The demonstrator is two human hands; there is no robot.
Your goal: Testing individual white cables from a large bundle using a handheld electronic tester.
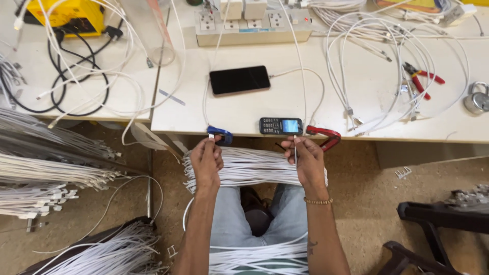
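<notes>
Head view: cable ends (pixel 210 136) in both grips.

Small cable-assembly workshop. Evidence: white worktable (pixel 326 107) strewn with loose white cables (pixel 377 46); power strip (pixel 253 24); red-handled pliers (pixel 420 77); two clamps at the table edge; bundled cables (pixel 61 178) stacked in bulk over a bare dirt floor (pixel 367 203).

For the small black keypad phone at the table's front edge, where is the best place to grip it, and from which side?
Probably by its two long edges, coming from the near table edge. The small black keypad phone lies flat and crosswise on the white table, with a white cable entering its near side by the right hand, so pinch left of that cable.
</notes>
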